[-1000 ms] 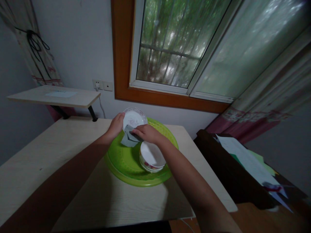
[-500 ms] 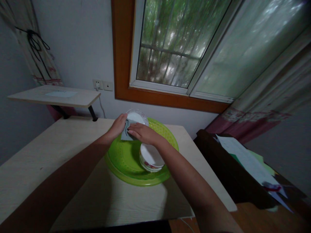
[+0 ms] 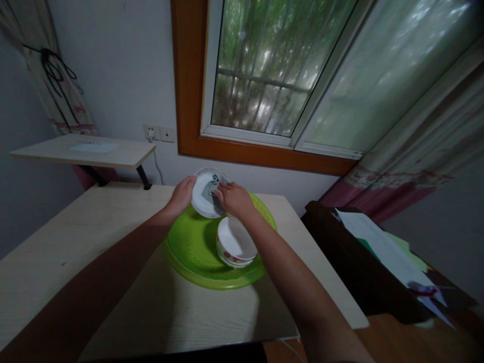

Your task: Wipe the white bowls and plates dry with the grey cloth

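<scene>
My left hand [image 3: 183,193] grips the left rim of a white plate [image 3: 203,199], which is tilted above the far side of a green round tray [image 3: 185,252]. Against the plate's right part, my right hand [image 3: 235,197] presses a grey-green cloth [image 3: 212,187], its fingers bent over the cloth. Below my right wrist, white bowls [image 3: 236,242] with a red flower pattern sit stacked in the tray. My right forearm passes close by the bowls' right side.
The tray stands on a pale wooden table [image 3: 113,282]. A small raised shelf [image 3: 86,151] with a paper is at the back left. Wall sockets [image 3: 159,133] and a window [image 3: 264,70] are behind. Papers [image 3: 378,247] lie on dark furniture to the right.
My right hand has slid the cloth rightward across the plate, from its left side to its right part. More of the plate's white face now shows. My left hand has stayed at the rim.
</scene>
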`<control>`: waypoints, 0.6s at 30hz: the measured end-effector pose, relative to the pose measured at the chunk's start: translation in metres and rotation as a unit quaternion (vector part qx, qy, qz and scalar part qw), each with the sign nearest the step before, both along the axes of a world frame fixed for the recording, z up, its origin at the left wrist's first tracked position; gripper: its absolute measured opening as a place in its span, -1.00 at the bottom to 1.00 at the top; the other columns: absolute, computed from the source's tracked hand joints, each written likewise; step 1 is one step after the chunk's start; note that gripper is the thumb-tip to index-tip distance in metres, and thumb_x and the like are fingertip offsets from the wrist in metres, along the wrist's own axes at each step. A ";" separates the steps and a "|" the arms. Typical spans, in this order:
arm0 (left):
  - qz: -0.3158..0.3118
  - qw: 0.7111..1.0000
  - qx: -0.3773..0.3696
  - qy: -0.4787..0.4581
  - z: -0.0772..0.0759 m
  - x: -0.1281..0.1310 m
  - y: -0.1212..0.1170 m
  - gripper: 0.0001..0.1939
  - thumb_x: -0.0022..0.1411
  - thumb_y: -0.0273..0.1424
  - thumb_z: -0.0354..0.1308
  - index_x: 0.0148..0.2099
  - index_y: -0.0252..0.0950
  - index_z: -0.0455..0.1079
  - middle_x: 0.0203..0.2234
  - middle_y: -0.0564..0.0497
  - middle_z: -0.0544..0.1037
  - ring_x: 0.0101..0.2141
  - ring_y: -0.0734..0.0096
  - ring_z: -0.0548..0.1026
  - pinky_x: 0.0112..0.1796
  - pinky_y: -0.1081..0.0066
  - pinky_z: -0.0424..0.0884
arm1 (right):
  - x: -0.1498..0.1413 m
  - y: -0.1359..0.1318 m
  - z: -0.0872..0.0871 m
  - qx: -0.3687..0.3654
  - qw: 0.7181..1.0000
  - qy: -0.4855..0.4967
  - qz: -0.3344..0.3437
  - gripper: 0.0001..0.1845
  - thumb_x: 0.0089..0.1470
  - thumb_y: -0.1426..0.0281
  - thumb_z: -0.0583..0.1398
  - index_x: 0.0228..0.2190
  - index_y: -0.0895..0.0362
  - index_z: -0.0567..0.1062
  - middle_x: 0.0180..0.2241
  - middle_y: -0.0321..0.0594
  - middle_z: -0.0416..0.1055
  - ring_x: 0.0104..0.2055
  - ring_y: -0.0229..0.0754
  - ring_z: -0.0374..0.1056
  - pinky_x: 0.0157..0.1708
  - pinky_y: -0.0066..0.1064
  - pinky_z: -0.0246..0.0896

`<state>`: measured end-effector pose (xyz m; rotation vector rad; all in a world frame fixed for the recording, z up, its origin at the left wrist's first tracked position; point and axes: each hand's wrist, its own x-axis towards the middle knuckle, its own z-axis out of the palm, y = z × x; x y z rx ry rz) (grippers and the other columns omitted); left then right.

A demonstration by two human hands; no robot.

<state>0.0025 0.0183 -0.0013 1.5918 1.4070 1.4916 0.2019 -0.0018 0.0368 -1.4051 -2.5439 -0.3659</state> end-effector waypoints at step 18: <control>0.024 0.999 0.030 0.012 -0.005 -0.001 0.006 -0.54 0.36 -0.09 -0.15 -0.13 -0.31 0.43 -0.10 -0.14 0.56 -0.01 0.20 0.45 0.15 0.23 0.26 | -0.003 0.000 -0.011 -0.165 0.924 0.158 0.307 -0.44 0.41 0.14 -0.09 -0.12 0.17 0.60 -0.07 -0.11 0.53 -0.03 -0.23 0.43 0.07 -0.40 0.23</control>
